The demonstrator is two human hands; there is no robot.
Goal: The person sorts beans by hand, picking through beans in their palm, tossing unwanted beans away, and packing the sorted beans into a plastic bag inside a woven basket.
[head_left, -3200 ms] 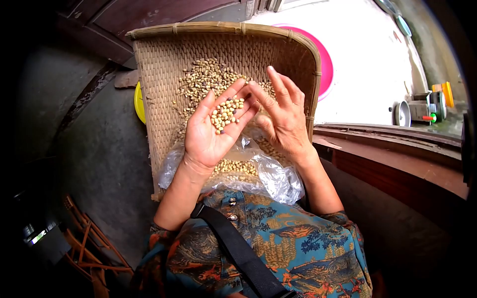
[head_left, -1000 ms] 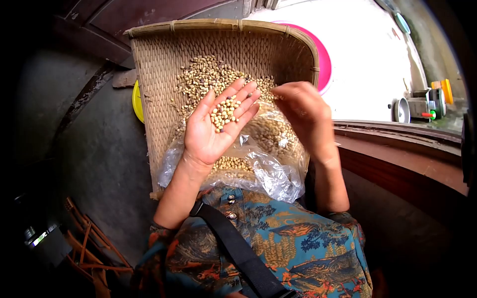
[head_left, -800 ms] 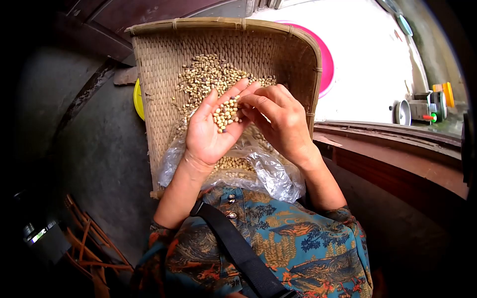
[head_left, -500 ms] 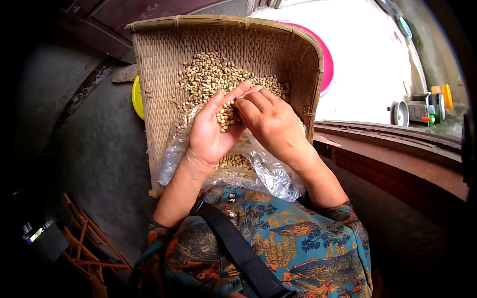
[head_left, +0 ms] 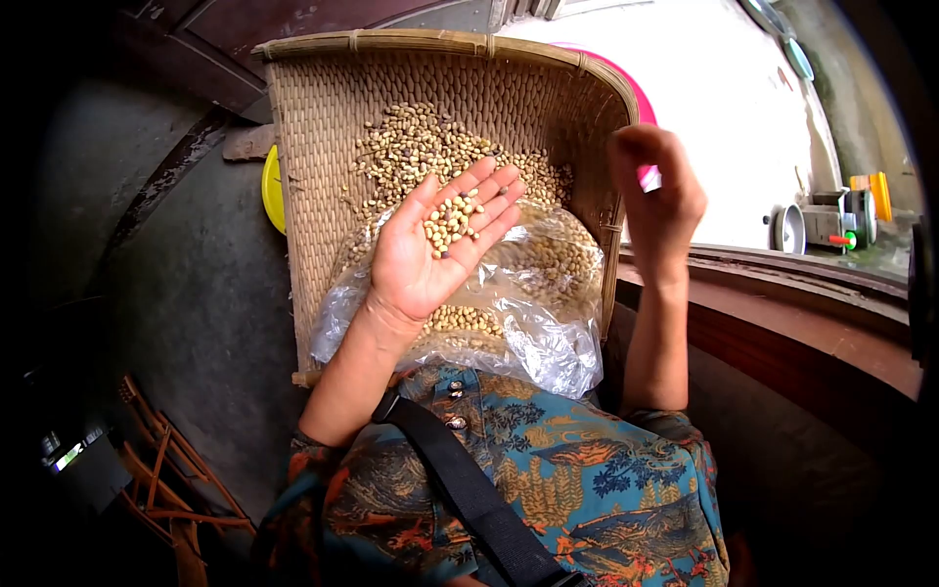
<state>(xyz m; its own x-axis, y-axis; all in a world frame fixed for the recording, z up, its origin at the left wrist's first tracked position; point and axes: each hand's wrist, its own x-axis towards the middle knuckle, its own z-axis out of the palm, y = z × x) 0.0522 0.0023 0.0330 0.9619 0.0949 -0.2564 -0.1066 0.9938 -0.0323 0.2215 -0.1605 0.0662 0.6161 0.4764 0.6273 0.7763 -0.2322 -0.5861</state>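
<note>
My left hand (head_left: 416, 254) is palm up with its fingers stretched out, holding a small heap of pale, oval beans (head_left: 450, 223) with a few dark ones among them. To the right, my right hand (head_left: 660, 201) is raised over the basket's right rim, its thumb and fingers curled together in a pinch; blur hides what they may hold. More pale and dark beans (head_left: 416, 147) lie in the woven bamboo basket (head_left: 311, 157). A clear plastic bag (head_left: 533, 338) with beans inside lies in the near part of the basket, below my left hand.
A pink basin (head_left: 641, 98) shows behind the basket's right rim, and a yellow one (head_left: 273, 191) at its left. A wooden sill (head_left: 782, 313) runs along the right. A folded wooden frame (head_left: 176, 479) stands at the lower left.
My right hand has left the beans in my left palm and moved right, past the basket's rim. My left fingers are now straighter, and the heap lies in plain sight.
</note>
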